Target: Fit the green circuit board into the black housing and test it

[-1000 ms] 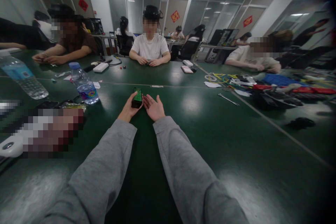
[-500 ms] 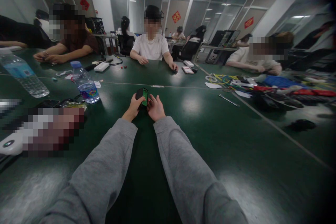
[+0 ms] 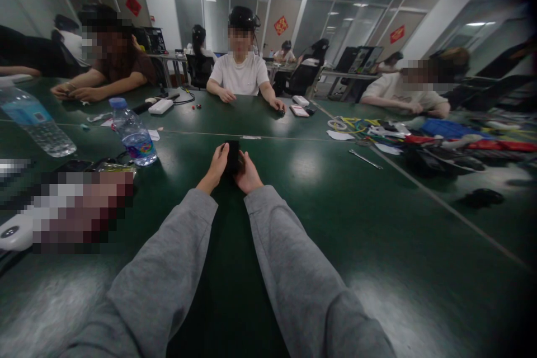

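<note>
A small black box-like object [image 3: 232, 156] stands upright on the dark green table [image 3: 319, 196], held between both hands. My left hand [image 3: 215, 168] is wrapped round its left side, fingers reaching its top. On the right, my right hand [image 3: 248, 172] presses against it with curled fingers. Its green face does not show now. Both arms wear grey sleeves.
A water bottle [image 3: 133, 134] stands to the left, another bottle [image 3: 36, 122] lies at the far left. A metal tool [image 3: 364, 159] and a pile of coloured cables and parts [image 3: 423, 137] lie to the right. Other people sit across and along the table.
My right hand, open beside the object a second ago, has closed onto it. The object was turned between both hands, so its green face no longer shows.
</note>
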`<state>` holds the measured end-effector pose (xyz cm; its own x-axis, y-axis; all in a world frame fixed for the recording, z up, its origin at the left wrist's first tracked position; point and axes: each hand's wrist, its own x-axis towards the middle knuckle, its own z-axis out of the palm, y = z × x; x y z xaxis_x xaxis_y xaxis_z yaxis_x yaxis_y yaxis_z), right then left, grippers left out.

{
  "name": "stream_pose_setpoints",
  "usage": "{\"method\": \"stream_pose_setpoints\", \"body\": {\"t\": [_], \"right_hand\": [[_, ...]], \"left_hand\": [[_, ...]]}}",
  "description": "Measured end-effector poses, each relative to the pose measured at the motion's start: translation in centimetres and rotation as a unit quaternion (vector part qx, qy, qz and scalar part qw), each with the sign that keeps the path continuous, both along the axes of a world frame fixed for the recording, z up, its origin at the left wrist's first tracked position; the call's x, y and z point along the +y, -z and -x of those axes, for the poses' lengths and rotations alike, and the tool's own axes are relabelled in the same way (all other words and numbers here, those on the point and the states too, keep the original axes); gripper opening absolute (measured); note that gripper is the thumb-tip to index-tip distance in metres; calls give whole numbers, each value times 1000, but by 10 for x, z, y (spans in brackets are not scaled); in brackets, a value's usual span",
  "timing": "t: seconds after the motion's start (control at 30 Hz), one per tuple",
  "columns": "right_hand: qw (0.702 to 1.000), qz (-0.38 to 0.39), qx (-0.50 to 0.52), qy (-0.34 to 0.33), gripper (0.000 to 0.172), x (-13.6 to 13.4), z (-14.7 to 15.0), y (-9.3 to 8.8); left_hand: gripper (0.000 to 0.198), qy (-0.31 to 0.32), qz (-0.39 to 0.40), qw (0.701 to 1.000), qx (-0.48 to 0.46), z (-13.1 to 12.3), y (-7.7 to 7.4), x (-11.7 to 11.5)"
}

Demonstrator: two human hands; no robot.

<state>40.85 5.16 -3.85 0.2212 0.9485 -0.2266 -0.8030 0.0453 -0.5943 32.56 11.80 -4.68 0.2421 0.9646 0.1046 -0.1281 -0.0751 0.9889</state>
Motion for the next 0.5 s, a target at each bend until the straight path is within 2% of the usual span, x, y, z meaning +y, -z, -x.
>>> {"method": "stream_pose_setpoints", "body": {"t": [0.1,0.23,0.3,0.4,0.47,0.5], "right_hand": [[1000,2,10,-3,27,2,-1,2],[999,14,30,-3,31,2,0,0],[999,9,52,-3,31,0,-1,-2],[996,-12,93,-14,32,-4,-4,-4],[993,-26,110,-18,31,-4,-6,-4],[993,-34,112,-17,31,-4,-6,-3]], "left_hand": [[46,16,-22,997,74,-1,-3,6],[55,38,-96,972,209,-2,-21,3],[55,56,-150,948,274,-2,-32,-4],[49,46,-280,890,357,-2,-48,-16],[44,33,-340,868,360,-3,-57,-23],[41,34,-354,868,347,-4,-62,-28]]}}
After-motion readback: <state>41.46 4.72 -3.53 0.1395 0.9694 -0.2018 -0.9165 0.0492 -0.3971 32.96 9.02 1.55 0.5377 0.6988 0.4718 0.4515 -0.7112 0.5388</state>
